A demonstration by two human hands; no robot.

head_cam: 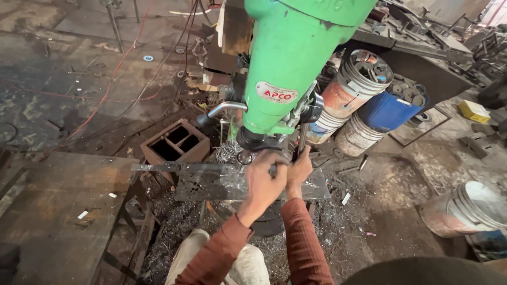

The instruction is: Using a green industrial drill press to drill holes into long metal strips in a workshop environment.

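— Where do we have our hands?

— Both are up under the green drill press (296,63), close together and nearly touching. Our left hand (265,177) is closed in a fist around something at the chuck (257,141); we cannot tell exactly what it grips, as the fingers hide it. Our right hand (300,170) is wrapped around a thin upright metal rod (302,138) just beside the chuck.

— And what lies under them?

— A flat steel plate (211,183) with punched holes sits on the press table, directly below our hands, with metal shavings (228,150) heaped behind it.

— What else do we see around us?

— A rusty compartmented box (177,141) stands to the left on the floor, near red cables (105,92). To the right stand stacked buckets (355,84), a blue drum (391,108) and a tipped white bucket (467,208).
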